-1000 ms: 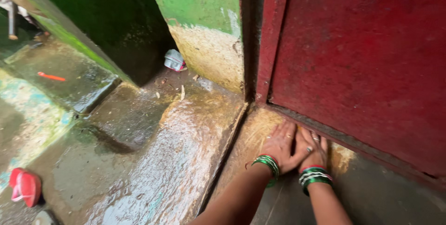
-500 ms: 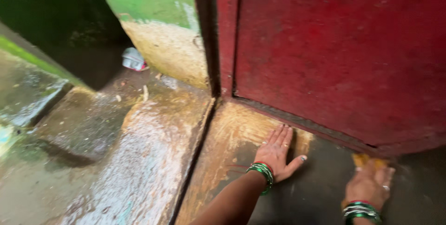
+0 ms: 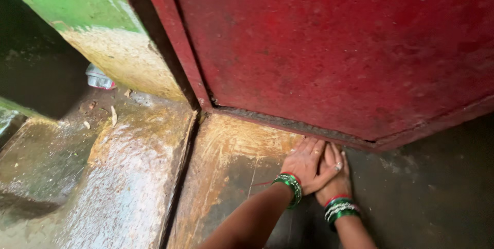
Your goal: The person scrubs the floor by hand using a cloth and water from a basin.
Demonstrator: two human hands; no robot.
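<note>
Both hands press flat on the wet, yellow-smeared floor (image 3: 242, 146), left hand (image 3: 307, 164) overlapping right hand (image 3: 334, 174), fingers spread, gripping nothing visible. Red door (image 3: 334, 48) edge sits at twelve o'clock (fingertips almost under it): it could pinch them.

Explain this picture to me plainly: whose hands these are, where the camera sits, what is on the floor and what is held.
The camera is worn on a person's head and looks down at that person's own two hands. The left hand lies flat, partly over the right hand, both pressed on the wet floor by the bottom edge of a red door. Both wrists wear green and red bangles. Yellowish smears mark the floor. Whether anything is under the palms cannot be told.
</note>
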